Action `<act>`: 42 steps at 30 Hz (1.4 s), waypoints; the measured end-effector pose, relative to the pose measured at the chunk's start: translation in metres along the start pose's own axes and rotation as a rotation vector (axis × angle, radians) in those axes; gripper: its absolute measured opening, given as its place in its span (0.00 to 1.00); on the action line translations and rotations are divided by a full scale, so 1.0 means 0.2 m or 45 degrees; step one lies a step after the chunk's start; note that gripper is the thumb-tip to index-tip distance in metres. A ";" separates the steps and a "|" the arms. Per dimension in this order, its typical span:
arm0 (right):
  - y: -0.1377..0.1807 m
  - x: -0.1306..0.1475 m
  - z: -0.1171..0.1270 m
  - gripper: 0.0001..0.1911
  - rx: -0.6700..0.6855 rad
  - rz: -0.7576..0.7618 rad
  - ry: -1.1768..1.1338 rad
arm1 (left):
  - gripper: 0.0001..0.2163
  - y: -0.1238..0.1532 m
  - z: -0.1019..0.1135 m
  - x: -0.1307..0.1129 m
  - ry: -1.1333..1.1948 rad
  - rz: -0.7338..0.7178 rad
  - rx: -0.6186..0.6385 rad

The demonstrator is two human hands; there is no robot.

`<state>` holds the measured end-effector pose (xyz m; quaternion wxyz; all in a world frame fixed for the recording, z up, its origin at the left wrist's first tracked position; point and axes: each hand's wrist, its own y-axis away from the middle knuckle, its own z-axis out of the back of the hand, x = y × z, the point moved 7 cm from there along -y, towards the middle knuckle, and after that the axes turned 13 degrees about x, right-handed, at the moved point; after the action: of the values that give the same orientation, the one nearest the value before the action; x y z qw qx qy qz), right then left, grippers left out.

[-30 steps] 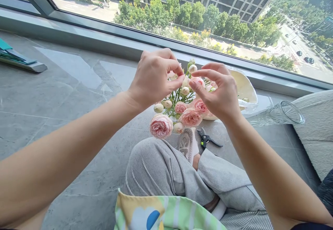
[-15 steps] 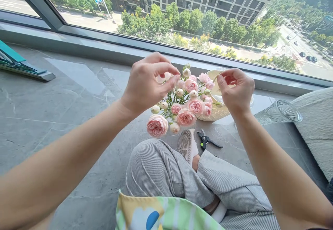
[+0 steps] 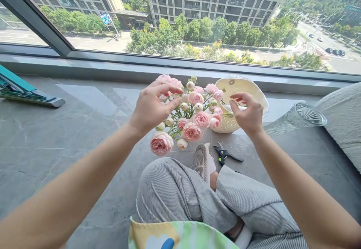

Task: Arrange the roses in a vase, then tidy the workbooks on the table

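Note:
A bunch of pale pink ranunculus-like flowers (image 3: 201, 119) with several round whitish buds (image 3: 198, 107) stands in front of me, its stems mostly hidden under the blooms. My left hand (image 3: 156, 104) is at the bunch's left side, with thumb and fingers apart and nothing seen between them. On the right, my right hand (image 3: 248, 112) hovers in front of a cream basket-like container (image 3: 225, 126), beside the outer blooms. Its thumb and forefinger are a little apart, the other fingers curled, and I see nothing held.
Black pruning shears (image 3: 225, 154) lie on the grey tiled floor (image 3: 93, 129) by my shoe (image 3: 200, 160). A clear ribbed glass vase (image 3: 299, 119) is at right, near a pale textured piece of furniture (image 3: 344, 117). At left is a teal folding object (image 3: 24, 85). The window runs behind.
The view has tilted up slightly. Both hands have lowered relative to the flowers, and the right thumb and forefinger, close together before, have parted. The left hand's fingers have spread a little.

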<state>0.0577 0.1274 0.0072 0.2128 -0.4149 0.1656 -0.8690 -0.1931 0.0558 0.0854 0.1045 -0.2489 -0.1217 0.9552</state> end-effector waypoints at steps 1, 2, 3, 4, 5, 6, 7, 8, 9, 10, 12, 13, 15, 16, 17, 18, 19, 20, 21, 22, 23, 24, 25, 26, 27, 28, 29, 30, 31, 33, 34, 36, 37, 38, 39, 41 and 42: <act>0.01 0.07 0.00 0.05 0.004 0.069 -0.011 | 0.08 -0.01 -0.02 -0.02 -0.029 -0.026 0.030; 0.01 0.13 0.00 0.04 0.011 0.141 -0.015 | 0.08 -0.01 -0.03 -0.03 -0.054 -0.047 0.058; 0.02 0.18 0.00 0.04 0.020 0.210 -0.016 | 0.08 -0.02 -0.04 -0.04 -0.075 -0.059 0.075; 0.03 0.22 -0.01 0.04 0.031 0.272 -0.012 | 0.08 -0.02 -0.05 -0.05 -0.093 -0.062 0.085; 0.03 0.25 -0.02 0.04 0.041 0.321 -0.006 | 0.08 -0.03 -0.06 -0.05 -0.108 -0.055 0.089; 0.04 0.27 -0.03 0.04 0.051 0.356 0.004 | 0.09 -0.03 -0.06 -0.04 -0.121 -0.042 0.086; 0.04 0.28 -0.04 0.05 0.059 0.376 0.014 | 0.09 -0.03 -0.06 -0.04 -0.132 -0.025 0.077; 0.05 0.28 -0.05 0.05 0.064 0.385 0.024 | 0.10 -0.03 -0.06 -0.03 -0.142 -0.009 0.070; 0.05 0.28 -0.06 0.05 0.068 0.385 0.031 | 0.10 -0.02 -0.05 -0.03 -0.151 0.003 0.061; 0.06 0.28 -0.06 0.06 0.070 0.382 0.035 | 0.10 0.00 -0.03 -0.03 -0.159 0.012 0.045; 0.09 0.28 -0.06 0.05 0.076 0.389 0.031 | 0.11 0.05 0.00 -0.07 -0.171 0.023 0.001; 0.12 0.27 -0.06 0.05 0.084 0.394 0.022 | 0.11 0.09 0.02 -0.11 -0.172 0.023 -0.032; 0.18 0.27 -0.04 0.04 0.113 0.404 -0.005 | 0.11 0.17 0.06 -0.21 -0.168 0.008 -0.113; 0.21 0.26 -0.03 0.05 0.144 0.409 -0.021 | 0.12 0.21 0.07 -0.28 -0.169 -0.015 -0.148; 0.25 0.26 -0.03 0.05 0.184 0.411 -0.036 | 0.12 0.25 0.06 -0.36 -0.176 -0.046 -0.174; 0.30 0.25 -0.02 0.07 0.231 0.408 -0.045 | 0.12 0.28 0.04 -0.43 -0.186 -0.079 -0.191; 0.34 0.23 -0.01 0.08 0.269 0.393 -0.045 | 0.12 0.29 0.01 -0.50 -0.193 -0.107 -0.194; 0.38 0.22 0.00 0.10 0.292 0.367 -0.034 | 0.11 0.29 -0.04 -0.56 -0.192 -0.126 -0.188; 0.41 0.20 0.02 0.11 0.302 0.331 -0.014 | 0.11 0.28 -0.10 -0.61 -0.180 -0.134 -0.178; 0.44 0.17 0.05 0.13 0.300 0.292 0.013 | 0.11 0.27 -0.16 -0.64 -0.155 -0.131 -0.164; 0.47 0.15 0.08 0.15 0.294 0.256 0.048 | 0.11 0.25 -0.23 -0.66 -0.119 -0.124 -0.144; 0.48 0.14 0.11 0.17 0.289 0.224 0.087 | 0.11 0.24 -0.30 -0.67 -0.077 -0.119 -0.116; 0.49 0.12 0.14 0.19 0.290 0.194 0.124 | 0.11 0.22 -0.37 -0.68 -0.033 -0.119 -0.080; 0.50 0.10 0.17 0.21 0.291 0.167 0.157 | 0.11 0.22 -0.44 -0.68 0.011 -0.125 -0.037; 0.49 0.09 0.21 0.23 0.279 0.143 0.184 | 0.12 0.21 -0.51 -0.67 0.055 -0.135 0.013; 0.49 0.08 0.23 0.24 0.255 0.125 0.201 | 0.13 0.22 -0.57 -0.66 0.094 -0.146 0.073; 0.48 0.07 0.26 0.26 0.222 0.113 0.208 | 0.15 0.22 -0.63 -0.65 0.129 -0.155 0.143; 0.47 0.06 0.27 0.27 0.190 0.105 0.209 | 0.17 0.23 -0.68 -0.64 0.159 -0.159 0.220; 0.47 0.05 0.28 0.27 0.167 0.103 0.206 | 0.21 0.24 -0.72 -0.62 0.184 -0.155 0.300; 0.45 0.04 0.25 0.29 0.166 0.096 0.195 | 0.28 0.26 -0.79 -0.59 0.221 -0.131 0.446; 0.45 0.03 0.23 0.30 0.184 0.091 0.188 | 0.31 0.26 -0.81 -0.57 0.235 -0.113 0.502; 0.44 0.01 0.18 0.31 0.227 0.088 0.173 | 0.35 0.27 -0.84 -0.54 0.258 -0.075 0.579; 0.44 0.01 0.15 0.32 0.246 0.086 0.167 | 0.36 0.27 -0.85 -0.52 0.266 -0.057 0.610; 0.44 0.00 0.14 0.32 0.260 0.081 0.162 | 0.37 0.27 -0.86 -0.51 0.272 -0.038 0.640; 0.44 -0.01 0.12 0.33 0.269 0.077 0.160 | 0.37 0.27 -0.87 -0.49 0.275 -0.020 0.668; 0.43 -0.01 0.11 0.34 0.272 0.068 0.167 | 0.38 0.27 -0.89 -0.47 0.284 0.015 0.709; 0.43 -0.02 0.10 0.34 0.271 0.063 0.173 | 0.38 0.27 -0.90 -0.46 0.291 0.031 0.719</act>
<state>0.0961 0.0531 -0.0223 0.2654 -0.3261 0.0967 -0.9021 -0.0319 0.0120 -0.0402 0.1710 -0.3172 0.1644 0.9182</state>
